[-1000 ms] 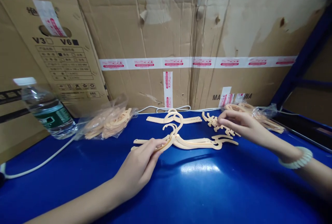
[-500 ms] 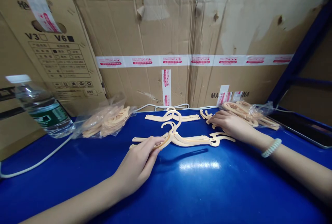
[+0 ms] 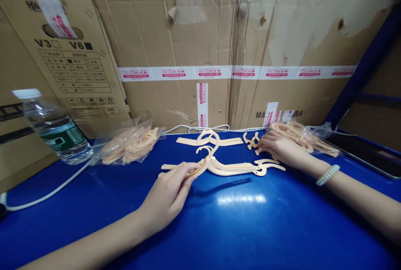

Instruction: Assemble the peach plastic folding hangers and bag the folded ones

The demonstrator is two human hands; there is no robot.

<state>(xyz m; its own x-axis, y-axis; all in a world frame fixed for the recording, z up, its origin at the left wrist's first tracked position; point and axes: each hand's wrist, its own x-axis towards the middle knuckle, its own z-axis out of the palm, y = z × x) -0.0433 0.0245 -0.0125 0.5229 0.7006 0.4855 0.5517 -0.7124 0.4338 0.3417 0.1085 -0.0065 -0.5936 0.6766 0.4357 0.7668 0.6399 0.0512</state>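
Note:
My left hand (image 3: 171, 190) pinches the left arm of a cream plastic hanger (image 3: 225, 165) that lies on the blue table (image 3: 219, 220). A second cream hanger (image 3: 208, 140) lies flat just behind it. My right hand (image 3: 282, 149), with a pale bead bracelet on the wrist, rests with curled fingers on a small heap of cream hook pieces (image 3: 252, 140); what the fingers grip is hidden.
Clear bags of cream parts lie at the left (image 3: 130, 145) and right (image 3: 300, 134). A water bottle (image 3: 52, 128) stands far left. A white cable (image 3: 46, 195) runs along the table. Cardboard boxes (image 3: 200, 44) wall the back. A dark tablet (image 3: 366, 153) lies at the right.
My right hand has drawn slightly nearer the hook pieces and settled on them. My left hand keeps its hold on the hanger.

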